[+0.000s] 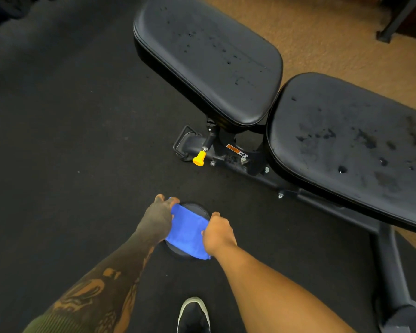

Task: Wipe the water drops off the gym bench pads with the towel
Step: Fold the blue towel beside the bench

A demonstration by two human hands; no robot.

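**Your hands have the towel low by the floor; both pads are wet**

Your two forearms come in from the bottom edge and meet over the towel, so that is where you stand in the task: cloth in hand, no wiping begun, by my reading.

Take the yellow knob on the bench frame as your marker. Black rubber floor spreads all around it and under your shoe. Beyond the knob and to its right lies the larger pad, blotched with big drops and smears. Straight beyond the knob sits the other pad, tilted and speckled with finer drops down its middle. Both are well apart from your hands.

On your side of the knob, a round black disc lies on the floor. The blue towel is spread over it; whether it rests on the disc or hangs just above, I cannot tell. Your left hand pinches the towel's left edge, thumb on top. Your right hand has its fingers curled over the right edge. Holding it by opposite edges keeps the cloth flat and open, which should give you a broad face to press on the vinyl.

Judging from the drops, the larger pad needs the firmer, longer passes.
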